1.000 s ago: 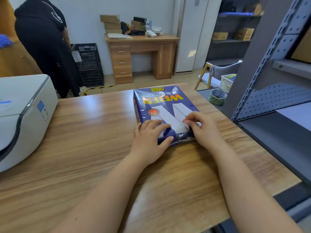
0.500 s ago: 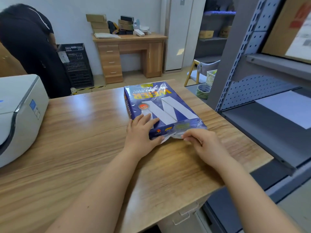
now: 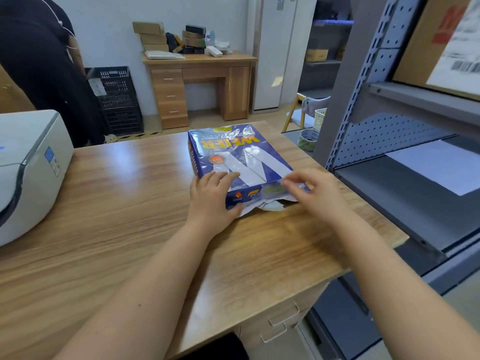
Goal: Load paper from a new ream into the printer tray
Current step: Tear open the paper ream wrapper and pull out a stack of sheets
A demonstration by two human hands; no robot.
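A blue ream of copy paper (image 3: 233, 154) with a big white W lies flat on the wooden table (image 3: 117, 203). Its near end flap is torn, and white wrapper lining shows at the edge. My left hand (image 3: 211, 198) presses down on the ream's near left corner, thumb against the end face. My right hand (image 3: 314, 193) is at the near right corner, fingers pinching the loose wrapper there. The white printer (image 3: 28, 162) stands at the table's left edge, well away from both hands; its tray is out of sight.
A grey metal shelving unit (image 3: 389, 141) rises close on the right, with a white sheet (image 3: 441, 165) on its shelf. A tape roll (image 3: 307, 139) lies beyond the table. A person in black (image 3: 44, 68) stands at the back left. A wooden desk (image 3: 200, 84) stands behind.
My right hand has risen from the table's surface to the wrapper's near right corner. The end flap is torn further open. My left hand stays pressed on the ream.
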